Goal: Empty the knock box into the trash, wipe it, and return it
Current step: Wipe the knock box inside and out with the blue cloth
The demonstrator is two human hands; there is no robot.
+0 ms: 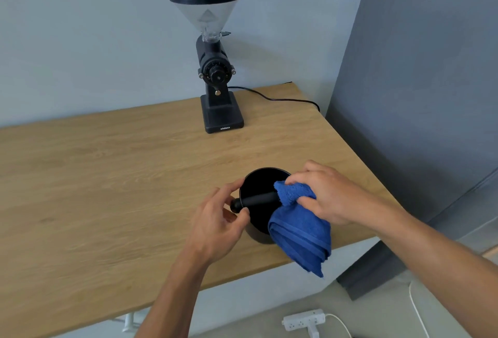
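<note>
A round black knock box (260, 184) stands on the wooden table (107, 176) near its front right corner, with a black bar (256, 200) across its mouth. My left hand (218, 223) grips the box's left rim and the bar's knob end. My right hand (327, 197) holds a folded blue cloth (299, 227) and presses part of it onto the right end of the bar. The rest of the cloth hangs down over the box's front right side and hides that wall.
A black coffee grinder (215, 68) with a clear hopper stands at the back of the table, its cord (283, 99) running right. A grey wall panel (417, 95) rises right of the table. A white power strip (304, 320) lies on the floor below.
</note>
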